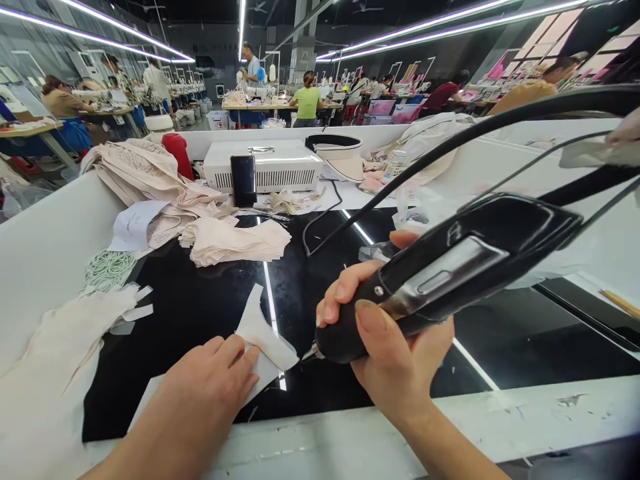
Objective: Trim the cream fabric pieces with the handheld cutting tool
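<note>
My right hand is wrapped round a black corded electric hand cutter, with the thumb along its near side. Its thin metal tip points left and meets, or nearly meets, the right corner of a small cream fabric piece. Bent fingers of my left hand grip and press the fabric's near-left edge; the fingertips are partly hidden. Under the fabric and the left hand lies a white sheet or template, mostly covered by the hand, on a glossy black work surface.
A stack of cream cut pieces lies beyond my hands, near a phone and a white vented box. More fabric and green cords are on the left. The cutter's thick cable arches to the upper right.
</note>
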{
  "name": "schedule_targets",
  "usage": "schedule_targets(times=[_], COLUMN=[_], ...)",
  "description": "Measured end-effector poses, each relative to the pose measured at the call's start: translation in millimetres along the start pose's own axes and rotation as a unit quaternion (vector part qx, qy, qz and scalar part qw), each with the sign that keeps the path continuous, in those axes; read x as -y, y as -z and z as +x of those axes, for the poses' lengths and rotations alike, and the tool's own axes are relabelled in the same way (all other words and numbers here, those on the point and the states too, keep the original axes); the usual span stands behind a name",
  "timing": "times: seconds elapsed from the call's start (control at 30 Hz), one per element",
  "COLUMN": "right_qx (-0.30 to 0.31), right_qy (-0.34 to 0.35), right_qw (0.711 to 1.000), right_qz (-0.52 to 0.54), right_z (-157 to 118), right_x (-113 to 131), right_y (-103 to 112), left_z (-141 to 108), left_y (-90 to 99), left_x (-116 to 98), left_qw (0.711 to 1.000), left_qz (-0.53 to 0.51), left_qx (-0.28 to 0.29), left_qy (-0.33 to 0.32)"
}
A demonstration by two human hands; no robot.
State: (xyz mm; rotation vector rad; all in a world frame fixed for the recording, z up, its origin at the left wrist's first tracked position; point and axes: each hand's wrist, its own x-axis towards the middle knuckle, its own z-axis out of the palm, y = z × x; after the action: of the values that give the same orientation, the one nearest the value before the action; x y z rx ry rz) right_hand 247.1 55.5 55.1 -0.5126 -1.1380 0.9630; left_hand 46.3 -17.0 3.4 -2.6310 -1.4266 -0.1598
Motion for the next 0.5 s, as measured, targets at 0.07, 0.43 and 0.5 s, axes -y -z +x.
schedule_targets(times=[0.07,0.43,0.5], right_qx=[-0.006,0.010,0.009], right_qy=[-0.005,-0.008,-0.005], right_qw=[1.000,1.000,1.000], right_qz=[0.007,0.019,0.013], right_z=[-0.7,-4.6,-6.2], right_x=[-1.8,-6.7,-6.2], right_y=[-1.8,-8.7,-8.2], left_z=[0.8,33.8,35.6], left_y=[5.6,3.4,-2.7], left_x=[2.9,-14.3,-12.7], left_qw=[1.000,0.979,0.978], left_qz=[0.007,-0.070,-0.079], left_qx=[-0.003,-0.075,-0.067], left_qy=[-0.021,-0.175,-0.179])
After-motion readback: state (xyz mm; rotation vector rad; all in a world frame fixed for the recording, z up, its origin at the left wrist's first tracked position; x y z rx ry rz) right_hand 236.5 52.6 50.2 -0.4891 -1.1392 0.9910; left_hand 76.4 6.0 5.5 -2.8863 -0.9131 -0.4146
